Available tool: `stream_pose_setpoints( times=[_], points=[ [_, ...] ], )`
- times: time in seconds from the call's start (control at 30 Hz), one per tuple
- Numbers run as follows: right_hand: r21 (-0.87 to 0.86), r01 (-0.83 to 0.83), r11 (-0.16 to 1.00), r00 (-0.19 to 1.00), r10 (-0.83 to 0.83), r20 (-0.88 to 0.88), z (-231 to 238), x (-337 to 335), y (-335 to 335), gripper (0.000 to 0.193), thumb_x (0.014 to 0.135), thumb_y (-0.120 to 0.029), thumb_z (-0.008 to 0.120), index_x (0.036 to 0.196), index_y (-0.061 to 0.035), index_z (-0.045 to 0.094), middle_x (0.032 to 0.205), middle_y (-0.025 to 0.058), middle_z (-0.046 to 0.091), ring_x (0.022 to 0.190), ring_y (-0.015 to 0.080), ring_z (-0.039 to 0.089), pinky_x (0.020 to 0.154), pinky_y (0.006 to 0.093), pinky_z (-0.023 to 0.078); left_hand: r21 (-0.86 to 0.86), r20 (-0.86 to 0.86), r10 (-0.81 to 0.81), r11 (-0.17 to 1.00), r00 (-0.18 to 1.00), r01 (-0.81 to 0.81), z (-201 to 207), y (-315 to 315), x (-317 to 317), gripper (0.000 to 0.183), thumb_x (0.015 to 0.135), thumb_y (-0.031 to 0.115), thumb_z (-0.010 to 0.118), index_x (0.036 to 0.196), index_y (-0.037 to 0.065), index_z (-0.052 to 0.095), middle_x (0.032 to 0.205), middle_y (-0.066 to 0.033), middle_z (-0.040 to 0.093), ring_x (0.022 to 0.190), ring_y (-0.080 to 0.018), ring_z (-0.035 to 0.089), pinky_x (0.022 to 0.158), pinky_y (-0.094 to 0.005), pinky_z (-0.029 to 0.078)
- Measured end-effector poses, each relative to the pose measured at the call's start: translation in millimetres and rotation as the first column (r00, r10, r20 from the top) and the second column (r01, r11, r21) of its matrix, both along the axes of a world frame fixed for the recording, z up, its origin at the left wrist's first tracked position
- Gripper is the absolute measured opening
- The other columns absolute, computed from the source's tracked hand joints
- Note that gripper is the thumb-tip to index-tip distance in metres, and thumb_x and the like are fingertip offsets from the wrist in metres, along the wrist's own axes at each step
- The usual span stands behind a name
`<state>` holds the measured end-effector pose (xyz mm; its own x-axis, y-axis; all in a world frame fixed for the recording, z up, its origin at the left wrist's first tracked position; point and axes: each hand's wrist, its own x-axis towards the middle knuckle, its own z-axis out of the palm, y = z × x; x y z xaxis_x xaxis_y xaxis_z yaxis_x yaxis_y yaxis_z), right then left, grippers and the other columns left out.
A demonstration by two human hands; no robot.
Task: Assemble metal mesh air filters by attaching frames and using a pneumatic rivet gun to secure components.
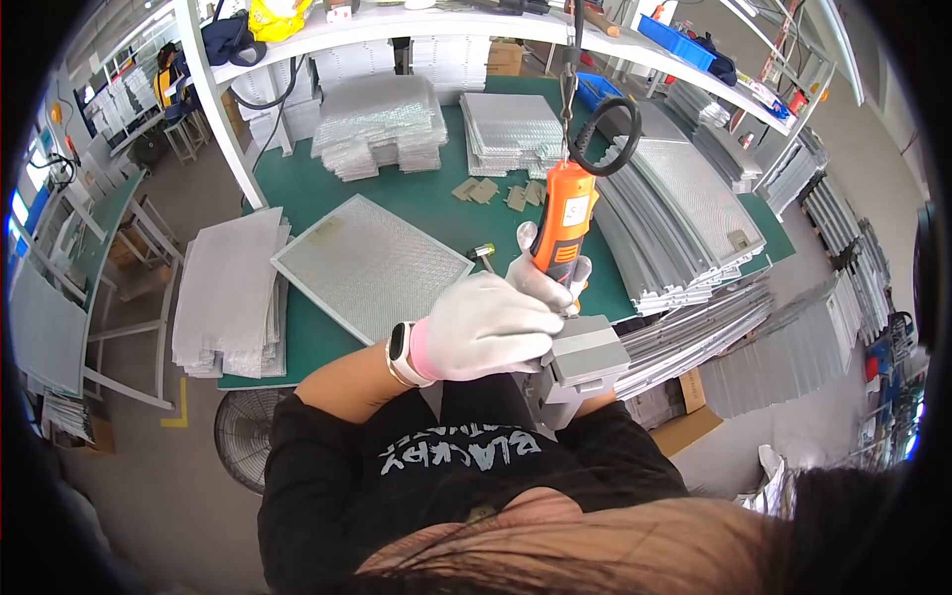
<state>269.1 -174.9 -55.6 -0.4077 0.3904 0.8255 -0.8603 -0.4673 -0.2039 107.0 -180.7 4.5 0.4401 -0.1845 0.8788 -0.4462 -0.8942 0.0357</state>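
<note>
My right hand [540, 283], in a white glove, is wrapped round an orange electric screwdriver [567, 213] that hangs upright from a cable and hook. My left hand [491, 327], gloved in white with a pink cuff, has its fingers drawn together beside a grey box-shaped device [585, 359], just below the screwdriver. Its fingertips are partly hidden, so what they pinch cannot be made out. To the left, a framed metal mesh panel [372, 268] lies at a slant on the green table [297, 342]. Behind my hands lies a small hammer [481, 252].
Stacked mesh sheets [382, 119] and a second stack [511, 129] stand at the back. Small flat beige pieces [476, 190] lie before them. Pale sheets [230, 293] are piled left, framed panels [684, 213] right. A white shelf [476, 25] spans overhead; a fan [243, 436] stands below left.
</note>
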Motion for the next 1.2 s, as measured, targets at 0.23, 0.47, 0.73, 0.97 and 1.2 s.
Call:
stream_pose_setpoints(
  times=[0.23,0.47,0.73,0.97,1.2],
  points=[
    [0.025,-0.003,1.0,1.0,0.003,-0.012,-1.0,0.4,-3.8,0.078,0.093,-0.028,0.07,0.149,-0.0018,0.024,0.069,0.0066,0.059,0.049,0.0104,0.058,0.048,0.0217,0.047,0.132,0.095,0.03,0.99,0.995,-0.042,6.4,-7.6,4.9,0.016,0.079,0.008,0.071,0.09,0.006,0.061,0.099,-0.012,0.069,0.085,-0.0319,0.069,0.068,-0.0401,0.055],
    [-0.102,0.141,0.985,0.988,-0.134,0.077,-20.2,8.4,-10.0,0.085,0.087,-0.032,0.075,0.147,0.0014,0.026,0.084,0.015,0.063,0.041,0.0088,0.054,0.041,0.0228,0.046,-0.223,-0.06,-0.054,0.974,0.997,0.039,13.6,-10.2,12.8,0.01,0.09,0.001,0.054,0.099,0.005,0.056,0.091,-0.0111,0.067,0.085,-0.0317,0.068,0.072,-0.0414,0.054],
    [-0.337,0.643,0.688,0.76,-0.521,0.388,-22.5,15.9,-13.0,0.092,0.082,-0.042,0.077,0.147,0.0013,0.029,0.129,0.0215,0.053,0.059,0.016,0.064,0.056,0.0291,0.055,-0.438,-0.189,-0.197,0.894,0.962,0.097,21.8,-16.6,6.0,0.019,0.089,-0.004,0.052,0.105,0.002,0.061,0.098,-0.0117,0.068,0.089,-0.0255,0.069,0.079,-0.0363,0.052],
    [-0.326,0.505,0.799,0.849,-0.391,0.356,-16.8,23.7,-12.3,0.1,0.081,-0.039,0.079,0.15,0.0045,0.022,0.073,0.0109,0.058,0.058,0.0172,0.059,0.053,0.0287,0.046,-0.509,-0.416,-0.265,0.861,0.87,0.019,37.6,-20.6,-7.6,0.089,0.068,0.017,0.082,0.144,-0.002,0.04,0.135,-0.0189,0.055,0.124,-0.0359,0.055,0.107,-0.043,0.04],
    [-0.113,0.273,0.955,0.941,-0.24,0.239,-16.7,23.0,-8.3,0.098,0.084,-0.041,0.076,0.152,0.003,0.02,0.072,0.0083,0.054,0.059,0.0152,0.055,0.055,0.0295,0.047,-0.398,-0.461,-0.174,0.917,0.87,-0.027,38.3,-23.1,-10.0,0.094,0.073,0.014,0.079,0.148,-0.007,0.027,0.134,-0.0275,0.051,0.121,-0.0412,0.054,0.102,-0.0444,0.043]
  ],
)
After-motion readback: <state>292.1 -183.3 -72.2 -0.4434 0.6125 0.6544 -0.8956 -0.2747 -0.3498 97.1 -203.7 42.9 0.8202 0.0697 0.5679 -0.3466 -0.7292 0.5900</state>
